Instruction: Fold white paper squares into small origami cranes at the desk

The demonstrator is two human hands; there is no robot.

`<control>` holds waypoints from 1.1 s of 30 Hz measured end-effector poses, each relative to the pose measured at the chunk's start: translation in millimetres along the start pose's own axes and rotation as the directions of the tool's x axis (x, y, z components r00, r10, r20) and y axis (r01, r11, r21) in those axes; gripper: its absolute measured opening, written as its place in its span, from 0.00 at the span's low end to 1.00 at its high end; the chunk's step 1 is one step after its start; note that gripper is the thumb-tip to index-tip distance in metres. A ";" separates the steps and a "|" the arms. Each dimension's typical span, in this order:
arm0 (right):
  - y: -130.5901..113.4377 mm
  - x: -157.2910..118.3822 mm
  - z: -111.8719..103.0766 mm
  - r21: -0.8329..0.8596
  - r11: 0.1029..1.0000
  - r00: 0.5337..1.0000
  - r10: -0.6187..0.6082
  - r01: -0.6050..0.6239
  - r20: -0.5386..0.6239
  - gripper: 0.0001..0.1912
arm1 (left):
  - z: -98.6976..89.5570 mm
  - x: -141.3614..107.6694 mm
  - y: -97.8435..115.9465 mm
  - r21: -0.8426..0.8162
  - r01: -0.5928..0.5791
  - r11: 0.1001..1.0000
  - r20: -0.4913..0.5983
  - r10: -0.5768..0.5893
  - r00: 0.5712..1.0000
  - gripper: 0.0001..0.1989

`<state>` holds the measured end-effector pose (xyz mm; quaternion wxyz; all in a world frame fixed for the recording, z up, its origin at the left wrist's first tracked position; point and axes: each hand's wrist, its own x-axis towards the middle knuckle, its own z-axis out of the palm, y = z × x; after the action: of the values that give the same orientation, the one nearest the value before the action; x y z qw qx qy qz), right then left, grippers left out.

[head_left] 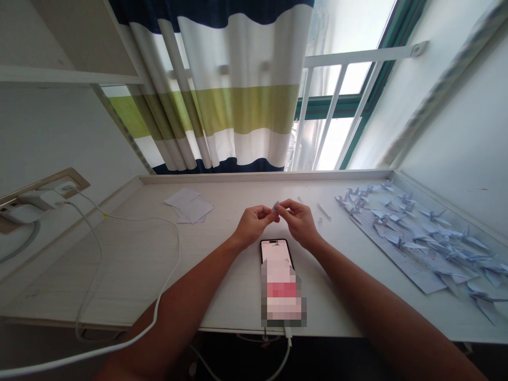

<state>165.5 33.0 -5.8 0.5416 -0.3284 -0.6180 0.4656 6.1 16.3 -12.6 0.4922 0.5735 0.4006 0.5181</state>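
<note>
Between my two hands is a small folded piece of white paper [275,207], mostly covered by fingers. My left hand [254,222] pinches it from the left with thumb and forefinger. From the right, the fingertips of my right hand [298,219] close on the same piece. Both hands are held above the white desk [222,286], just beyond a phone [278,264] whose screen is lit and partly blurred out. The paper's exact folded shape is too small to make out.
Loose white paper squares [194,208] lie at the left. Several folded paper cranes [432,243] cover the right side, some on a printed sheet [416,272]. Paper strips [324,212] lie beyond my right hand. A white cable [179,243] crosses the left side and passes over my left forearm.
</note>
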 end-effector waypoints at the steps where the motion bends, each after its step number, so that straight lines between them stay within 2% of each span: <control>1: 0.5 0.3 -0.3 0.002 1.000 1.000 0.010 -0.010 0.000 0.16 | -0.3 0.0 -0.6 0.000 0.007 1.000 0.010 -0.007 1.000 0.21; 7: 1.4 0.3 -2.3 -0.038 0.998 0.998 0.050 -0.049 0.032 0.17 | -2.2 -0.4 -3.9 0.004 0.018 1.000 0.085 -0.019 0.996 0.21; 10: -0.6 -1.2 -2.7 -0.181 0.983 1.000 -0.028 0.028 0.006 0.15 | -2.2 -0.8 -4.5 0.020 0.016 1.000 0.103 -0.018 0.995 0.20; 12: -2.1 -2.2 -3.3 -0.320 0.939 0.990 -0.139 0.128 -0.012 0.16 | -2.4 -0.8 -4.6 0.026 0.019 1.000 0.085 -0.021 0.996 0.20; 15: -3.1 -2.6 -5.1 -0.491 0.826 0.956 -0.291 0.275 0.046 0.15 | -3.3 -0.5 -4.8 0.032 0.029 0.999 0.046 -0.030 0.998 0.20; 19: -1.5 -1.5 -8.7 -0.615 0.686 0.910 -0.391 0.389 0.140 0.14 | -4.2 -0.5 -4.1 0.055 0.057 0.997 0.014 -0.058 0.998 0.21; 23: -1.4 -0.7 -10.5 -0.653 0.613 0.878 -0.442 0.445 0.184 0.12 | -3.9 -1.4 0.0 0.063 0.093 0.994 -0.003 -0.093 0.996 0.22; 28: -6.1 -1.8 -7.0 -0.611 0.587 0.829 -0.509 0.531 0.231 0.06 | -4.9 -1.2 4.5 0.045 0.133 0.990 -0.011 -0.133 0.991 0.23; 33: -9.0 -4.4 -2.3 -0.606 0.536 0.799 -0.501 0.588 0.333 0.07 | -9.1 1.9 2.6 0.004 0.139 0.990 -0.052 -0.138 0.989 0.21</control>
<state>169.6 26.3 0.9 0.4611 -0.2663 -0.8459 0.0306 -2.7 19.1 -9.8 0.5141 0.5325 0.4541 0.4959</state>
